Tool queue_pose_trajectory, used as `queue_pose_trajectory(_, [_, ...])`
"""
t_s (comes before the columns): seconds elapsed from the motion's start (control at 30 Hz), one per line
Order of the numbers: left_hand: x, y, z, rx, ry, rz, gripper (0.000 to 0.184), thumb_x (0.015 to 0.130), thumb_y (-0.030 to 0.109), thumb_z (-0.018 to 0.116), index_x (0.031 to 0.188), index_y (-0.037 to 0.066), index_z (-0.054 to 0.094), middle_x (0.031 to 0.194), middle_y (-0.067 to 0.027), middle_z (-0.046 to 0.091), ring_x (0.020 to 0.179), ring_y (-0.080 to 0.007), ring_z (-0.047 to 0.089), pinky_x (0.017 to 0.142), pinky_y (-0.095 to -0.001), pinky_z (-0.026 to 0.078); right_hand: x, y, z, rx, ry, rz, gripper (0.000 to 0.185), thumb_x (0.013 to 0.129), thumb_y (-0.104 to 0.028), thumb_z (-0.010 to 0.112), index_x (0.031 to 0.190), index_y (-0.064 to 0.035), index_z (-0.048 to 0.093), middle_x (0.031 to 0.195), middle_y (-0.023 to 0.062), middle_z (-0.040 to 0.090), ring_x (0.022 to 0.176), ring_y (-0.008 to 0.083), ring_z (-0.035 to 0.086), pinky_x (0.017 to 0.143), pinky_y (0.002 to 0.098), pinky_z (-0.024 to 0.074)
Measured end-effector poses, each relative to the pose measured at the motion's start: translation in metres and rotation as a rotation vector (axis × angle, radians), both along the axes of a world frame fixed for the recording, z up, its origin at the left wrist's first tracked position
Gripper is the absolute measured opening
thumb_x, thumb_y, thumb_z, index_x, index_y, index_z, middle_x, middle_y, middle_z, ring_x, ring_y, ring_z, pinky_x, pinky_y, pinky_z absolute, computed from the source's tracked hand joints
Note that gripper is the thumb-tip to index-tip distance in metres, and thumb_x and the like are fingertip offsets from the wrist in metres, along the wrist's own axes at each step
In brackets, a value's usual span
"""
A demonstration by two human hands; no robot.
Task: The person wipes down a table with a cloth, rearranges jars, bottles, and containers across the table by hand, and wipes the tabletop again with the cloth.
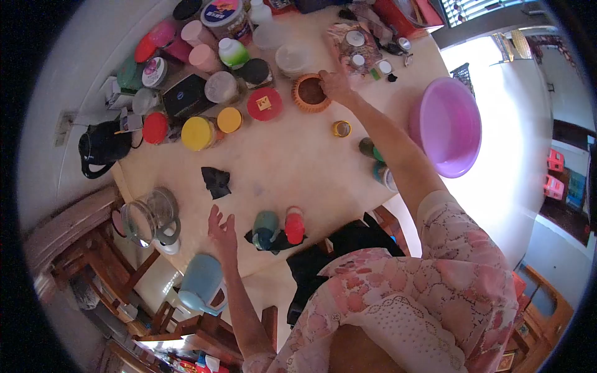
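My right hand [336, 86] reaches to the far side of the table. Its fingers are closed at the rim of a round orange-brown bowl [298, 93] with a ridged edge and a dark inside. My left hand [223, 236] hangs near the table's front edge with fingers apart, holding nothing. Just beyond it lies a crumpled black cloth or bag [216, 181]. To its right stand a green bottle-like container [266, 225] and a red-and-pink jar [294, 225], on something black. A small gold-rimmed jar [341, 128] sits near my right forearm.
Many jars crowd the back left, including a red-lidded jar [264, 104] and a yellow-lidded jar [198, 133]. A black kettle [99, 146], glass jug [140, 221] and blue pitcher [202, 280] are at left. A purple basin [445, 127] stands at the right edge.
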State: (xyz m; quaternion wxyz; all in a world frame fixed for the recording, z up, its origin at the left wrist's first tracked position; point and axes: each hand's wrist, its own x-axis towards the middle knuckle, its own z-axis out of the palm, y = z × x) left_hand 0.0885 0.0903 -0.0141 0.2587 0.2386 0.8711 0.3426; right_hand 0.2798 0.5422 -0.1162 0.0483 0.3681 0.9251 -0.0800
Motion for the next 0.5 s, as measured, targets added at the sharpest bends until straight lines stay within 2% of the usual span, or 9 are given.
queue_pose_trajectory(0.07, [0.007, 0.027, 0.007, 0.036, -0.022, -0.035, 0.05, 0.08, 0.007, 0.062, 0.127, 0.003, 0.044, 0.124, -0.0148, 0.05, 0.105, -0.0273, 0.054, 0.074, -0.0353, 0.05, 0.01, -0.007, -0.006, 0.192, 0.513, 0.001, 0.024, 0.078, -0.015, 0.056, 0.099, -0.0031, 0.053, 0.074, 0.019, 0.06, 0.067, 0.0363, 0.059, 0.095, 0.0522, 0.0295])
queue_pose_trajectory(0.1, [0.01, 0.038, 0.007, 0.052, -0.042, -0.081, 0.049, 0.081, 0.007, 0.062, 0.126, 0.003, 0.045, 0.123, -0.0143, 0.051, 0.105, -0.0268, 0.054, 0.074, -0.0352, 0.05, 0.017, -0.014, -0.003, 0.195, 0.509, -0.004, 0.024, 0.078, -0.015, 0.056, 0.099, -0.0031, 0.053, 0.074, 0.019, 0.06, 0.067, 0.0363, 0.059, 0.095, 0.0522, 0.0295])
queue_pose_trajectory(0.13, [0.013, 0.047, 0.008, 0.066, -0.062, -0.127, 0.049, 0.081, 0.007, 0.062, 0.126, 0.003, 0.045, 0.123, -0.0139, 0.052, 0.105, -0.0264, 0.054, 0.074, -0.0351, 0.05, 0.028, -0.023, -0.005, 0.032, 0.631, -0.179, 0.031, 0.078, -0.014, 0.057, 0.106, -0.0023, 0.048, 0.079, 0.018, 0.06, 0.07, 0.0355, 0.059, 0.09, 0.0505, 0.0347])
queue_pose_trajectory(0.2, [0.019, 0.066, 0.011, 0.051, -0.014, -0.214, 0.048, 0.081, 0.008, 0.062, 0.126, 0.004, 0.045, 0.122, -0.0142, 0.052, 0.103, -0.0264, 0.055, 0.075, -0.0352, 0.049, 0.052, -0.022, -0.02, -0.264, 0.642, -0.546, 0.04, 0.079, -0.011, 0.057, 0.114, -0.0026, 0.04, 0.088, 0.0169, 0.059, 0.076, 0.0311, 0.06, 0.078, 0.047, 0.0443])
queue_pose_trajectory(0.27, [0.026, 0.078, 0.01, 0.032, 0.036, -0.298, 0.048, 0.081, 0.008, 0.062, 0.126, 0.004, 0.045, 0.121, -0.0144, 0.053, 0.102, -0.0264, 0.055, 0.075, -0.0354, 0.049, 0.089, -0.01, -0.043, -0.653, 0.835, -1.033, 0.04, 0.081, -0.01, 0.055, 0.116, -0.0049, 0.036, 0.093, 0.017, 0.057, 0.075, 0.024, 0.06, 0.062, 0.0419, 0.0493])
queue_pose_trajectory(0.33, [0.033, 0.089, 0.008, 0.052, -0.033, -0.34, 0.048, 0.08, 0.009, 0.063, 0.124, 0.004, 0.046, 0.119, -0.0148, 0.054, 0.099, -0.0266, 0.057, 0.076, -0.0363, 0.049, 0.152, 0.023, -0.091, -0.214, 0.773, -0.599, 0.037, 0.083, -0.009, 0.052, 0.116, -0.007, 0.035, 0.09, 0.0162, 0.054, 0.062, 0.0186, 0.056, 0.05, 0.0344, 0.0479])
queue_pose_trajectory(0.4, [0.041, 0.101, 0.006, 0.023, -0.057, -0.379, 0.049, 0.079, 0.009, 0.063, 0.124, 0.004, 0.047, 0.118, -0.0153, 0.054, 0.099, -0.0271, 0.057, 0.078, -0.0362, 0.048, 0.187, 0.049, -0.137, 0.423, 0.32, 0.131, 0.037, 0.085, -0.008, 0.051, 0.117, -0.008, 0.033, 0.087, 0.0152, 0.053, 0.053, 0.0166, 0.053, 0.045, 0.0302, 0.046])
queue_pose_trajectory(0.43, [0.045, 0.108, 0.005, -0.005, -0.083, -0.416, 0.05, 0.077, 0.009, 0.064, 0.124, 0.004, 0.047, 0.116, -0.0158, 0.054, 0.098, -0.0275, 0.057, 0.079, -0.0362, 0.048, 0.182, 0.057, -0.131, 0.071, 0.597, -0.347, 0.038, 0.084, -0.006, 0.051, 0.118, -0.0078, 0.033, 0.086, 0.0126, 0.053, 0.053, 0.0152, 0.051, 0.044, 0.029, 0.0453])
queue_pose_trajectory(0.5, [0.054, 0.12, -0.003, 0.018, -0.096, -0.438, 0.051, 0.076, 0.009, 0.064, 0.123, 0.004, 0.047, 0.115, -0.016, 0.055, 0.099, -0.0289, 0.057, 0.081, -0.0363, 0.047, 0.175, 0.071, -0.118, -0.311, 0.849, -0.811, 0.04, 0.084, -0.004, 0.051, 0.119, -0.0076, 0.032, 0.086, 0.0099, 0.052, 0.052, 0.0138, 0.049, 0.044, 0.0277, 0.0445])
